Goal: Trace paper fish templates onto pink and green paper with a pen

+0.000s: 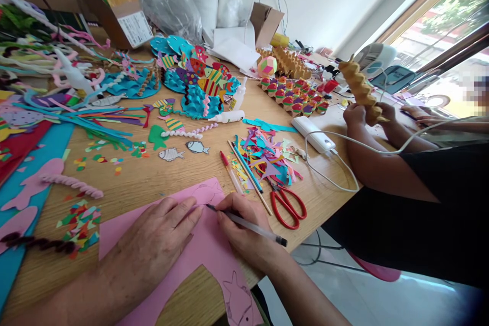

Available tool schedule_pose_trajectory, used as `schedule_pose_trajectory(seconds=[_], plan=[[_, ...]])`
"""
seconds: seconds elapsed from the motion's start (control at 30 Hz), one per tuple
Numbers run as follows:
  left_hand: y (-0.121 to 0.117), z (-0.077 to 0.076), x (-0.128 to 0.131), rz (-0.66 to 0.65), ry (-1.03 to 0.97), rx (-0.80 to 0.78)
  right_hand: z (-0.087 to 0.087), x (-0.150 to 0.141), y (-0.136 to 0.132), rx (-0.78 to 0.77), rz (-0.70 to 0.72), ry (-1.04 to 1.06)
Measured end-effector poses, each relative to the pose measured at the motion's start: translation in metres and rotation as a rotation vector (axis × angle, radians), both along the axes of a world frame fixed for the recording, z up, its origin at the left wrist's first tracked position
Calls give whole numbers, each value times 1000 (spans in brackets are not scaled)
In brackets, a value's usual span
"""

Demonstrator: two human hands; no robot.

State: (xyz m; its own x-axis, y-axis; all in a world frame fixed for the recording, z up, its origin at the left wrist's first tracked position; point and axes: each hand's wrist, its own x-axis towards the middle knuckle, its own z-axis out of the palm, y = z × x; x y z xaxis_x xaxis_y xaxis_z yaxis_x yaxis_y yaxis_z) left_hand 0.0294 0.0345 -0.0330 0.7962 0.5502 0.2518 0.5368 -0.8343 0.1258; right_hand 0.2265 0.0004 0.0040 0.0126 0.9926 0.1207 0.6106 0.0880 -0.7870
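Note:
My left hand [156, 242] lies flat, fingers spread, pressing down a pink sheet of paper [208, 252] on the wooden table [153, 175]. My right hand [244, 229] is closed round a pen [248, 224], whose tip touches the pink sheet near a drawn outline at its upper edge. A fish outline is drawn on the lower part of the sheet near the table's front edge.
Red-handled scissors [288, 206] and a heap of coloured paper scraps [263, 158] lie just right of the pen. Paper fish, blue craft pieces and pipe cleaners cover the far and left table. A person at the right holds an egg-carton strip [361, 91]; a white cable crosses there.

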Motion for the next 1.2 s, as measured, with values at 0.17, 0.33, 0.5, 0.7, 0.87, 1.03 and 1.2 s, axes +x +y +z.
schedule_pose_trajectory(seconds=[0.17, 0.33, 0.5, 0.7, 0.87, 1.03, 1.2], plan=[[0, -1, 0, -2, 3, 4, 1, 1, 0, 10, -12, -7], [0, -1, 2, 0, -11, 27, -2, 1, 0, 22, -1, 4], [1, 2, 2, -10, -21, 26, -2, 1, -1, 42, -10, 2], [1, 2, 3, -16, -33, 41, -3, 1, 0, 76, -15, 3], [2, 1, 3, -17, -30, 48, -5, 1, 0, 93, -15, -4], [1, 2, 3, -4, -29, 52, -2, 2, -1, 91, -18, 3], [2, 1, 3, -27, -26, 73, -4, 2, 0, 75, -17, -10]])
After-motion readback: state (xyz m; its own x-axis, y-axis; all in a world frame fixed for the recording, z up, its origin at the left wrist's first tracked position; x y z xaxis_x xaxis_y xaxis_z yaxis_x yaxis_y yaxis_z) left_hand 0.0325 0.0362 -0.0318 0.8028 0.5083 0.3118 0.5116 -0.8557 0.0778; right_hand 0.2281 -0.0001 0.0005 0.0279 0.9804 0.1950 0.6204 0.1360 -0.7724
